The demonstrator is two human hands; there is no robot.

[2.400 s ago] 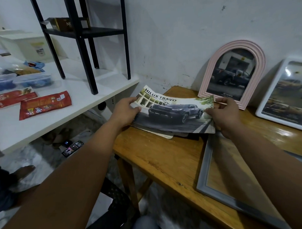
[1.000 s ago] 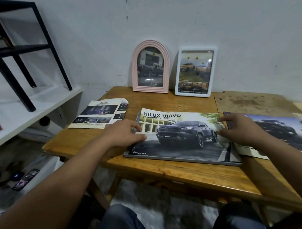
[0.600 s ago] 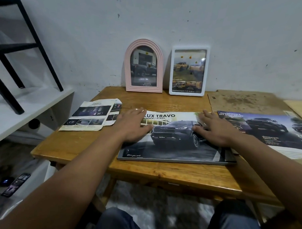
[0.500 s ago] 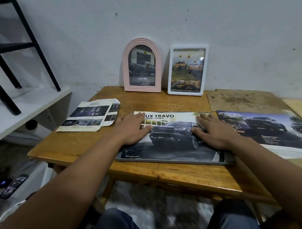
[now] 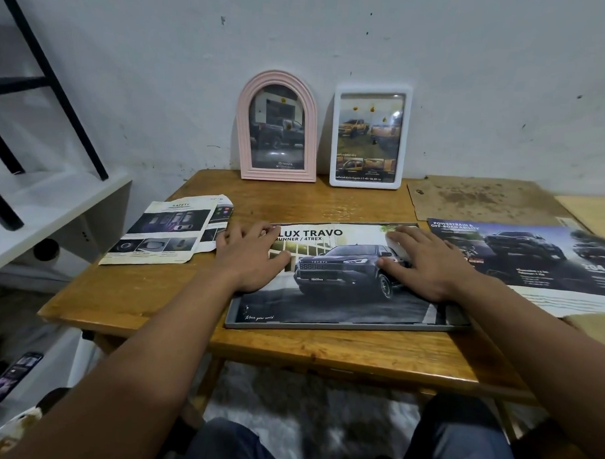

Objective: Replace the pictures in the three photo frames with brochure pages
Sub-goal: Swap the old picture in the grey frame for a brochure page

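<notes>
A grey photo frame (image 5: 342,326) lies flat on the wooden table (image 5: 144,292). Inside it lies a brochure page (image 5: 340,299) showing a dark truck. My left hand (image 5: 248,258) presses flat on the page's left part, and my right hand (image 5: 427,263) presses flat on its right part. A pink arched frame (image 5: 244,131) and a white rectangular frame (image 5: 335,134) lean upright against the wall at the table's back, each with a truck picture in it.
A cut brochure page (image 5: 163,233) lies at the table's left. Another brochure spread (image 5: 533,261) lies at the right, with a brown backing board (image 5: 480,201) behind it. A white shelf (image 5: 48,213) with a black rack (image 5: 42,69) stands left. Phones (image 5: 11,377) lie on the floor.
The truck page went from being held above the table's left end to lying in the grey frame. Both hands then slid inward over it and now press it flat.
</notes>
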